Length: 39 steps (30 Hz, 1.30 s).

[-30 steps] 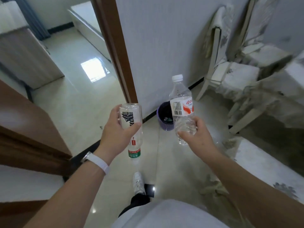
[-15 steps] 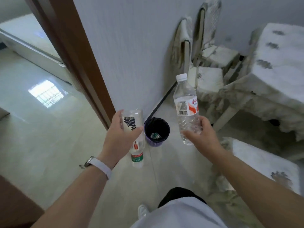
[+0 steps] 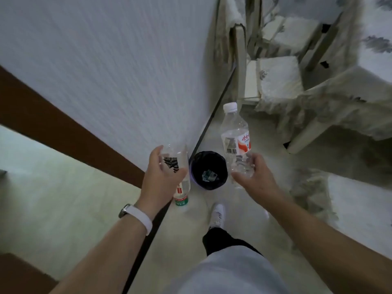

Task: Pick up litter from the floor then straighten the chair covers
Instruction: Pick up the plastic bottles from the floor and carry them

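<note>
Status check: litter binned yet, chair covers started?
Done: two bottles are off the floor. In hand: the left hand grips a cap-down bottle and the right hand holds a white-capped bottle upright, flanking the dark bin in this view. Left: drop both in, then straighten the chair covers; neither hand is near them.

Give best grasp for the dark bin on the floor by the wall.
Pinch the bin rim from above, on its side nearest the shoe: it stands upright, mouth open, with the wall close on its far left. The left hand grips the green-cap bottle, the right hand the white-cap bottle; probably free one first.
</note>
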Each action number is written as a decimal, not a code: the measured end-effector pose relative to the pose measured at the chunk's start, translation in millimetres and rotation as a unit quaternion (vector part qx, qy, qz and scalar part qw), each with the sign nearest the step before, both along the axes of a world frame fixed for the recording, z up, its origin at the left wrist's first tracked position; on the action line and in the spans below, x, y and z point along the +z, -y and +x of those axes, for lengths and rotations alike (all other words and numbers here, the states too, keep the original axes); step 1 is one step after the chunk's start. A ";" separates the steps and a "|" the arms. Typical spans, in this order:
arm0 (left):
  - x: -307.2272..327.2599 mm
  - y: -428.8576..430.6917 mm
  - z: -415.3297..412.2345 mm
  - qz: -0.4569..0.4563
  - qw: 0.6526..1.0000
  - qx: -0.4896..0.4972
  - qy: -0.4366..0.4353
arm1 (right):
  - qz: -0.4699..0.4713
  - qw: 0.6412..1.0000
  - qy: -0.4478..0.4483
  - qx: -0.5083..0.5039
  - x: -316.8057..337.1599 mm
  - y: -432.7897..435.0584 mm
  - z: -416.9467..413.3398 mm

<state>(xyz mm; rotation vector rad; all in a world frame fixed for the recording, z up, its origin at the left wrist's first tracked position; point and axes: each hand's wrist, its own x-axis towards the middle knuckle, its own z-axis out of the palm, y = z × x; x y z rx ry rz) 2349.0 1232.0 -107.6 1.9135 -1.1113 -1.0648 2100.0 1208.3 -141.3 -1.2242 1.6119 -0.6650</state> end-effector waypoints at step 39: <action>-608.0 254.7 -5.9 0.115 0.992 -0.058 -0.016 | 0.114 0.988 -0.095 -0.037 -577.4 203.9 63.1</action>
